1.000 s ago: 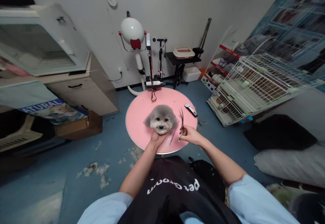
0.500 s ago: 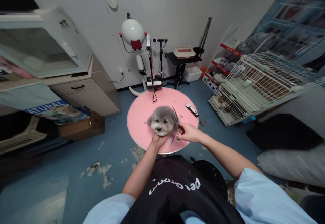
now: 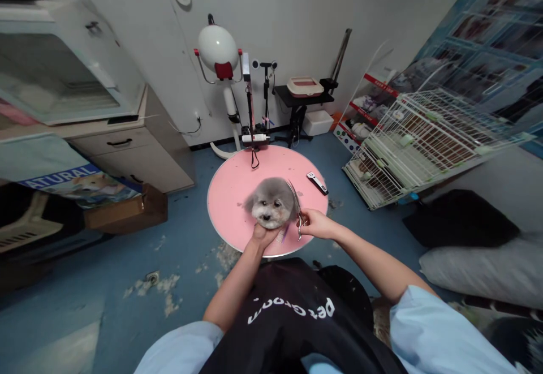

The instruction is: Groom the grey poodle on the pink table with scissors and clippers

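Observation:
A small grey dog [image 3: 274,201] with a paler muzzle faces me on the round pink table [image 3: 229,215]. My left hand [image 3: 265,235] is closed under its chin, holding up the head; some of the fingers are hidden beneath the fur. In my right hand [image 3: 316,224] is a pair of scissors [image 3: 299,215], fingers in the handles, the thin blades pointing up along the side of the dog's head. Under the scissors lies a purple comb-like item [image 3: 283,233], partly covered. A hair clipper [image 3: 317,183] rests near the table's right edge.
Behind the table stand a white dryer [image 3: 218,51] on an arm and a grooming post with a white bottle [image 3: 254,138]. A wire cage [image 3: 407,147] is on the right, a cabinet [image 3: 139,147] and cardboard box [image 3: 127,210] on the left. Cut fur [image 3: 165,292] litters the floor.
The scissor blades have come closer together along the dog's head. My left hand stays under the chin. The whole view has shifted slightly.

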A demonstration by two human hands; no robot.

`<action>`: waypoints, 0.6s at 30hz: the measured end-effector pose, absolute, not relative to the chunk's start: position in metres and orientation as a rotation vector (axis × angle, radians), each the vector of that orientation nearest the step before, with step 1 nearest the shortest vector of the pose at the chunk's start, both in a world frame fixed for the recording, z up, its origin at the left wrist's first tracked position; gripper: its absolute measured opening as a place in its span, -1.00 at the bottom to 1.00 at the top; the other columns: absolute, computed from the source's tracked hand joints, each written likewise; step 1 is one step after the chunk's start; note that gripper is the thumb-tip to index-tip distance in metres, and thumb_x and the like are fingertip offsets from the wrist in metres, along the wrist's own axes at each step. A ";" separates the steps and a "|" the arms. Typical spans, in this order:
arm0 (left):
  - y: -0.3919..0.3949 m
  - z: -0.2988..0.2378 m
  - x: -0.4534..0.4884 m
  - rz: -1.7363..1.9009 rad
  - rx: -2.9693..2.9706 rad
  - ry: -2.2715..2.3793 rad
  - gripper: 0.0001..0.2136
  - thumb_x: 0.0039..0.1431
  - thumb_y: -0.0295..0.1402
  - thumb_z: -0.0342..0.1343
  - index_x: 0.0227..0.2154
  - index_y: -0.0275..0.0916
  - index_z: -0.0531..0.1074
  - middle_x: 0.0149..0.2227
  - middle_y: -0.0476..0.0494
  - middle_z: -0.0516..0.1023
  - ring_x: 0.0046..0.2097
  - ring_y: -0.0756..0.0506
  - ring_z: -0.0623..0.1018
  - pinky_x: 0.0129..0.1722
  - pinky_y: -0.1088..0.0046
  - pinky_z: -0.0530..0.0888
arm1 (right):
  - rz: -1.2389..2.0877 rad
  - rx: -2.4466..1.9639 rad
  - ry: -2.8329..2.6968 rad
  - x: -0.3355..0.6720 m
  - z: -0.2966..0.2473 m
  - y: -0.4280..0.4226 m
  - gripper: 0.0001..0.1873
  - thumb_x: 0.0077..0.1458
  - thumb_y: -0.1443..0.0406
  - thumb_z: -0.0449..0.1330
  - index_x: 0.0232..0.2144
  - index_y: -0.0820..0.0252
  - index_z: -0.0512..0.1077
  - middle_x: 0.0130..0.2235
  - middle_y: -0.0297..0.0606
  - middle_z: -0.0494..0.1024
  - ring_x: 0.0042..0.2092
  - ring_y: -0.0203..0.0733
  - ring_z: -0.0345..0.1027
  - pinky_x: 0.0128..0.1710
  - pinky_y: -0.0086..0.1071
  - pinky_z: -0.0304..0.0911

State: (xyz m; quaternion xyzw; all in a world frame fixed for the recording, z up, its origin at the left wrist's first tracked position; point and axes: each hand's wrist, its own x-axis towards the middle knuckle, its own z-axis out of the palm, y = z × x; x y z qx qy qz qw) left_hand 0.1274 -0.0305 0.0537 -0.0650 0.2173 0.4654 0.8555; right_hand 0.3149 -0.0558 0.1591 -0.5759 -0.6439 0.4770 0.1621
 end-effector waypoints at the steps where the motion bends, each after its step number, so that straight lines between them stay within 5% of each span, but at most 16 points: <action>1: -0.030 0.054 0.128 0.974 -0.135 0.454 -0.77 0.24 -0.39 0.01 -0.10 -0.26 0.47 -0.12 -0.20 0.58 0.03 -0.14 0.50 0.13 0.23 0.37 | 1.402 -1.631 -1.805 0.315 0.158 -0.056 -0.79 -0.25 0.43 0.21 -0.44 0.20 0.34 -0.49 -0.42 0.44 -0.43 -0.33 0.26 -0.45 -0.49 0.13; 14: -0.028 0.041 0.129 0.950 -0.173 0.451 -0.72 0.26 -0.37 -0.06 -0.04 -0.22 0.44 -0.16 -0.16 0.59 0.00 -0.12 0.52 0.15 0.21 0.36 | 1.703 -1.577 -1.524 0.319 0.147 -0.055 -0.69 -0.25 0.42 0.22 -0.34 0.23 0.33 -0.43 -0.37 0.52 -0.45 -0.32 0.38 -0.47 -0.49 0.25; 18: -0.030 0.037 0.130 0.908 -0.174 0.409 -0.75 0.20 -0.37 0.03 -0.07 -0.22 0.44 -0.14 -0.17 0.58 0.04 -0.14 0.49 0.17 0.17 0.33 | 1.540 -1.657 -1.866 0.333 0.181 -0.043 -0.67 -0.23 0.41 0.22 -0.29 0.24 0.37 -0.39 -0.33 0.52 -0.41 -0.30 0.36 -0.45 -0.47 0.24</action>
